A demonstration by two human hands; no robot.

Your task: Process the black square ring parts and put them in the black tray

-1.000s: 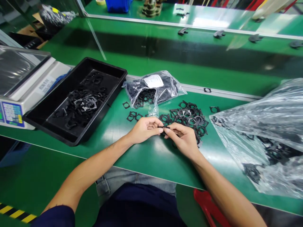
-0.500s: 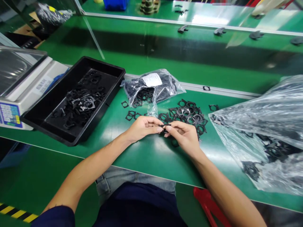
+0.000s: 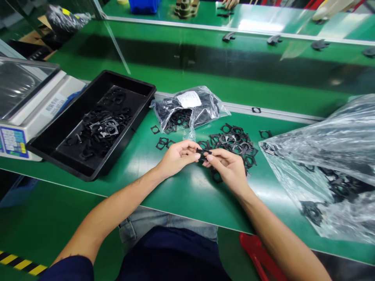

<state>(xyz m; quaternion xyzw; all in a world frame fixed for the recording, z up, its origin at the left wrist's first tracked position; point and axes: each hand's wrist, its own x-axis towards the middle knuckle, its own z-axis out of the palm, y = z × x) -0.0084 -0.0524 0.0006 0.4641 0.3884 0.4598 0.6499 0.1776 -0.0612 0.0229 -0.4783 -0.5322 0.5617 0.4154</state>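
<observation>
Between my two hands is a small black plastic frame with a round hole (image 3: 203, 155), raised above the green table. My left hand (image 3: 179, 157) pinches its left side between thumb and fingers. On the opposite edge, my right hand (image 3: 227, 166) is closed in a pinch too. Fingertips cover much of the part. Just beyond my hands lies a loose pile of similar black frames (image 3: 234, 141). A clear plastic bag of black parts (image 3: 189, 107) with a white label sits behind them.
On the left, a black tray (image 3: 117, 158) holds many loose frames and stands beside a weighing scale (image 3: 17, 132). A large clear bag (image 3: 316, 156) with black parts covers the right side. Across the bench another person's hand (image 3: 230, 4) shows by dark parts.
The black frame has been tilted in my fingers, so more of its face shows. My hands stay nearly in place. Another person's hand has appeared at the top.
</observation>
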